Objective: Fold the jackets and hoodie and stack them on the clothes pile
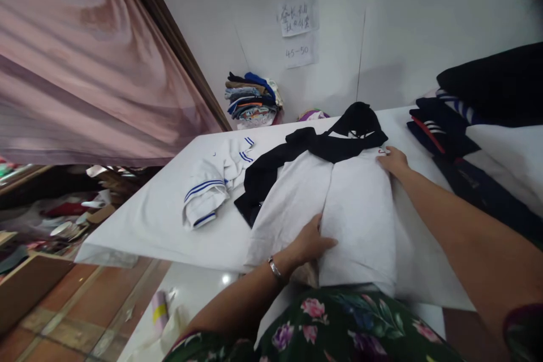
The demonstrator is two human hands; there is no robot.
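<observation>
A black-and-white hooded jacket (360, 209) lies on the white-covered table in front of me, its black hood toward the wall. One black sleeve is bent out to the left. My right hand (394, 162) pinches the jacket's right edge near the shoulder, beside a small red mark. Lower down, my left hand (313, 242), with a silver bracelet at the wrist, grips the front edge at the middle seam; part of its fingers is hidden by the cloth. Left of the jacket rests a crumpled white garment with blue stripes (206, 195).
Dark folded clothes are piled on the right of the table (139, 226). A stack of folded clothes (252, 99) stands by the wall, under handwritten paper signs (298, 50). A pink curtain (93, 68) hangs at left. Below lies a pink-and-yellow roll (160, 312).
</observation>
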